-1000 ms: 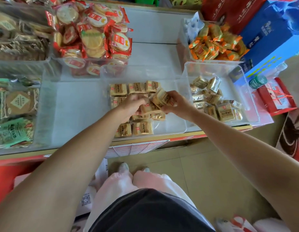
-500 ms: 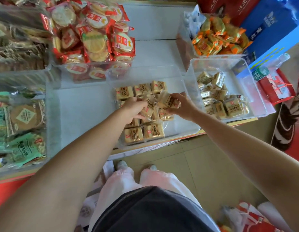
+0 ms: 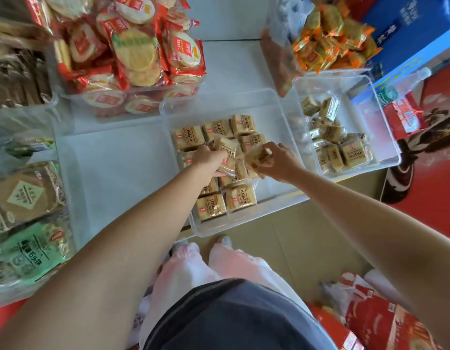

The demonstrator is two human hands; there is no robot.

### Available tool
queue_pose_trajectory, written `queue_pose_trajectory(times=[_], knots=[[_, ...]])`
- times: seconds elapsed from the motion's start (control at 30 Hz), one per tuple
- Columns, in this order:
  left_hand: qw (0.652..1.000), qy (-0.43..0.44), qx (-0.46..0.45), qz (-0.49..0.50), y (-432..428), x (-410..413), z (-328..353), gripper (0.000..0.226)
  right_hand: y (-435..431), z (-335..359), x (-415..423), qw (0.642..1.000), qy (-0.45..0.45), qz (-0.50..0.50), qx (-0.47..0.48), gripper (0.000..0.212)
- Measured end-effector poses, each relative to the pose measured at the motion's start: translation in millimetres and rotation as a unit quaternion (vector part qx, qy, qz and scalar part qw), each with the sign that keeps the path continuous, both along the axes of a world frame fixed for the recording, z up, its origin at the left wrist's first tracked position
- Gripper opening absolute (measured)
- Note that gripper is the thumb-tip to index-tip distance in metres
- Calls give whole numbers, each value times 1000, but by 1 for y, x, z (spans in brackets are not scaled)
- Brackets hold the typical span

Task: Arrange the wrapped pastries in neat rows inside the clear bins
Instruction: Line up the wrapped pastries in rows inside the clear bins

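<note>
Here, the fingers of the left hand (image 3: 209, 160) are curled round a tilted pastry (image 3: 228, 149), gripping it just above the packets that lie in the middle bin (image 3: 274, 114). Just beside it, the right hand (image 3: 280, 161) pinches a second pastry (image 3: 260, 156) between thumb and fingers (image 3: 273, 147). The two held packets are close together, perhaps touching, though blur at their edges makes that hard to settle. Both hands are over the centre of this bin.

Under and around them the gold-wrapped squares lie flat. A far row (image 3: 217, 128) of three sits side by side along the back. A near pair (image 3: 225, 203) sits side by side toward the front wall. More packets lie between these, partly hidden by the hands.

Just to the right, the right bin (image 3: 362, 112), of the same clear plastic, holds loose pastries (image 3: 345, 152) heaped at odd angles. Both bins sit at the front edge of the white tabletop (image 3: 118, 168).

Behind them, red-wrapped crackers (image 3: 133, 54) fill another clear bin at the left. Orange-wrapped snacks (image 3: 329, 39) are piled at the right, with a blue box (image 3: 408, 34) beyond. Green packets (image 3: 29, 251) lie at the far left, near the tabletop's front edge.
</note>
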State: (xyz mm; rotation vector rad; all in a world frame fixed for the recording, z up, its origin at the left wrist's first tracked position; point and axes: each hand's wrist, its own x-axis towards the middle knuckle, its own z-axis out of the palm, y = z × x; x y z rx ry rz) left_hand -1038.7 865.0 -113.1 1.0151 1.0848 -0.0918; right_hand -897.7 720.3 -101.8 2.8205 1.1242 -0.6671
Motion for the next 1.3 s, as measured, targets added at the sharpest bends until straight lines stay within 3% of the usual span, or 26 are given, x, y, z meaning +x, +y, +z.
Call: queue_pose_trajectory(times=[0.1,0.17,0.27,0.37,0.47,0.57,0.77,0.87,0.93,1.03,1.1,1.17,1.23,1.3], knots=[[1000,-2,9,14,6,1,-1,29,13,0,-10,990,91,-112,-6,84],[999,-5,31,8,9,4,0,26,25,-4,-22,963,185,-196,12,93],[999,-3,47,13,16,5,1,18,36,-11,-30,932,269,-239,39,64],[999,3,44,14,20,4,-2,16,32,-6,-24,958,216,-188,17,30],[999,6,33,19,22,4,-3,16,19,-6,-13,990,114,-74,42,43],[1000,2,15,23,23,3,-2,17,14,-11,-15,981,163,14,101,64],[1000,4,8,16,26,5,-7,28,20,-15,-18,977,185,-1,104,70],[996,16,77,-30,28,6,-17,35,17,-13,-11,980,163,-20,116,72],[968,47,213,-122,28,7,-20,34,13,-12,-6,983,148,-30,102,73],[861,92,440,-238,26,7,-20,36,8,-12,-5,986,143,-36,76,65],[790,86,547,-265,27,6,-23,56,8,-10,-2,987,138,-42,72,62],[736,56,577,-349,29,5,-28,73,6,-7,1,989,127,-47,63,61],[681,49,560,-469,31,4,-33,78,5,-3,5,991,113,-51,44,62],[644,65,550,-528,32,2,-37,80,2,1,7,994,93,-55,20,63]])
